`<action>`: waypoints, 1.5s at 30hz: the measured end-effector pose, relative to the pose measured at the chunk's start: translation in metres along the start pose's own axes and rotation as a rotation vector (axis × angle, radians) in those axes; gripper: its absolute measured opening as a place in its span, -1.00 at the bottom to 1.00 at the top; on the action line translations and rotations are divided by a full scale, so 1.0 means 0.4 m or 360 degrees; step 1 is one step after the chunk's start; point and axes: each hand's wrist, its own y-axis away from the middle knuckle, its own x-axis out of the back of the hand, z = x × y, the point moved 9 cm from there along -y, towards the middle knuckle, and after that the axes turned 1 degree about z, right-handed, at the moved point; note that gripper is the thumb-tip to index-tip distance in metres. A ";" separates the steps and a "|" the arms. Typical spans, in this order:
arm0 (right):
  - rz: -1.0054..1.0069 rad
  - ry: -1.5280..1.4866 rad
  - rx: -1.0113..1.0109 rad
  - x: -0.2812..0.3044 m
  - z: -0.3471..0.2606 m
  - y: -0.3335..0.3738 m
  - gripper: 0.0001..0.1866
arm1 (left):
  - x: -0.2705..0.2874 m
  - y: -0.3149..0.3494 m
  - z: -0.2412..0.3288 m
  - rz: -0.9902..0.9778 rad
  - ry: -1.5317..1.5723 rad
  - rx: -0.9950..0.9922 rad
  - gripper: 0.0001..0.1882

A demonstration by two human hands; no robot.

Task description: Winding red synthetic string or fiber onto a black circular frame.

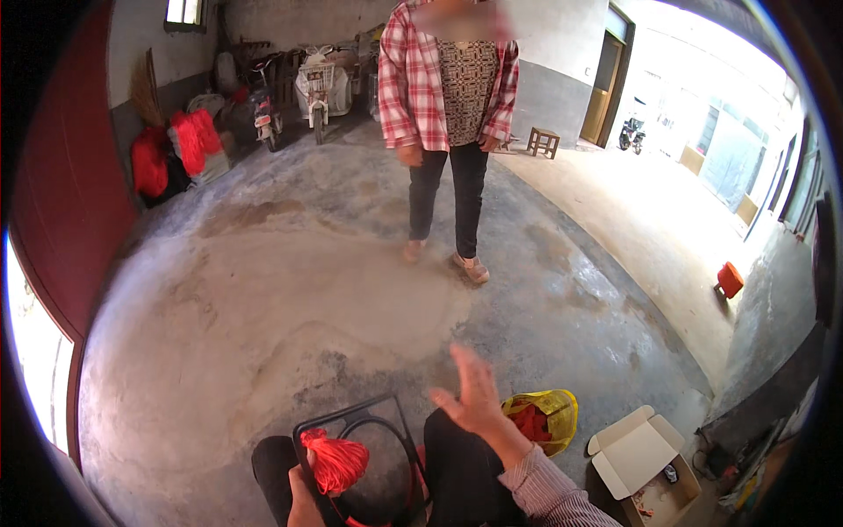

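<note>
On my lap stands a black frame (356,408) with a dark curved hoop inside it. A bundle of glossy red cord (335,464) hangs at the frame's upper left. My left hand (303,499) is closed on the frame's left side just under the bundle; part of its fingers is hidden. Raised in front of my right knee, my right hand (477,402) is empty, thumb apart from the slightly blurred fingers. Nearest to it is a yellow bag (566,404) with red material (530,422) inside, on the floor beside my right leg.
A person (443,97) in a red checked shirt stands ahead, facing me. An open cardboard box (637,452) lies at the lower right. Scooters (318,92) and red bundles (151,162) stand along the far left. A wooden stool (543,141) and an orange-red object (729,279) are on the right.
</note>
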 end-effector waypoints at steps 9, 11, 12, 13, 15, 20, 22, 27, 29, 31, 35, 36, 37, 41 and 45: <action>-0.1212 0.0228 -0.0180 -0.232 0.014 0.103 -0.49 | -0.166 0.199 0.054 -0.0190 -0.0161 0.0011 -0.62; -0.1182 0.0266 -0.0119 -0.222 0.005 0.099 -0.45 | -0.142 0.210 0.067 0.0154 -0.0184 -0.0098 -0.63; -0.1179 0.0269 -0.0117 -0.216 0.002 0.098 -0.45 | -0.136 0.206 0.067 0.0151 -0.0182 -0.0100 -0.63; -0.1191 0.0267 -0.0135 -0.212 0.001 0.099 -0.46 | -0.135 0.197 0.063 0.0064 -0.0205 -0.0081 -0.63; -0.1200 0.0271 -0.0149 -0.210 0.004 0.103 -0.46 | -0.144 0.198 0.062 -0.0025 -0.0223 -0.0065 -0.64; -0.1124 0.0283 -0.0105 -0.208 0.005 0.107 -0.47 | -0.123 0.170 0.037 -0.0082 -0.0174 0.0021 -0.64; -0.1106 0.0285 -0.0103 -0.209 0.005 0.108 -0.48 | -0.125 0.169 0.032 -0.0204 -0.0177 0.0049 -0.64; -0.1060 0.0295 -0.0032 -0.222 0.004 0.109 -0.51 | -0.095 0.144 0.022 -0.0108 -0.0194 -0.0007 -0.63; -0.1201 0.0292 -0.0227 -0.219 0.010 0.112 -0.51 | -0.149 0.170 0.037 -0.0405 -0.0214 -0.0004 -0.61; -0.1147 0.0287 -0.0164 -0.218 0.009 0.116 -0.51 | -0.125 0.149 0.025 -0.0401 -0.0225 0.0004 -0.57; -0.1126 0.0280 -0.0127 -0.215 0.002 0.114 -0.49 | -0.106 0.146 0.022 -0.0167 -0.0189 0.0018 -0.59; -0.1126 0.0281 -0.0130 -0.219 0.007 0.116 -0.49 | -0.115 0.155 0.027 -0.0169 -0.0190 0.0021 -0.59; -0.1109 0.0261 -0.0177 -0.224 0.018 0.119 -0.50 | -0.131 0.169 0.030 -0.0228 -0.0165 0.0048 -0.59; -0.1133 0.0237 -0.0236 -0.228 0.019 0.114 -0.51 | -0.140 0.176 0.032 -0.0255 -0.0140 0.0090 -0.60; -0.1096 0.0234 -0.0130 -0.229 0.008 0.107 -0.50 | -0.072 0.136 0.023 0.0155 0.0000 -0.0009 -0.61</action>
